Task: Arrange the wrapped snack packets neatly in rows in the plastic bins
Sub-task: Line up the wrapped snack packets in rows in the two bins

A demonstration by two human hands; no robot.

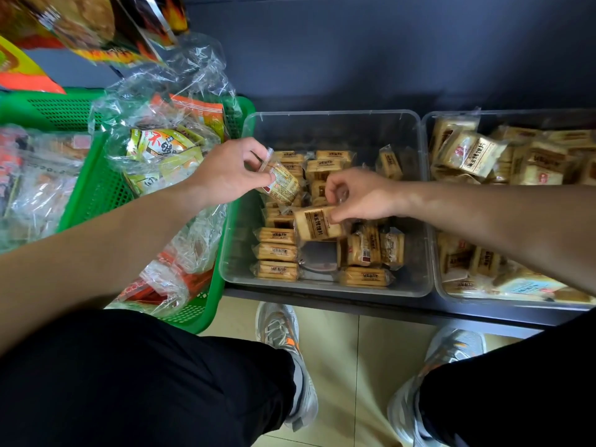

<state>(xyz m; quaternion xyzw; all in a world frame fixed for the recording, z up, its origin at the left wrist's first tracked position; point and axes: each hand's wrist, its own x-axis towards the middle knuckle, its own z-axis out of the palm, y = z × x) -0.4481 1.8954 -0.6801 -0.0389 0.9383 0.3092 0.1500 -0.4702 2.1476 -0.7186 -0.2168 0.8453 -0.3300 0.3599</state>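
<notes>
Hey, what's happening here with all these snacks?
A person is sorting wrapped snack packets in the middle clear bin. The left hand holds one packet above it, and the right hand pinches a second packet over the pile. A neat column lines the bin's left side; the rest lie jumbled. The right-hand bin looks full and untidy.

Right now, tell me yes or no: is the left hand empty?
No: the left hand pinches a wrapped packet by its clear end over the middle bin.

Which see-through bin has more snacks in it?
The right clear bin, heaped with jumbled packets. The middle clear bin still shows bare bottom between its rows.
</notes>
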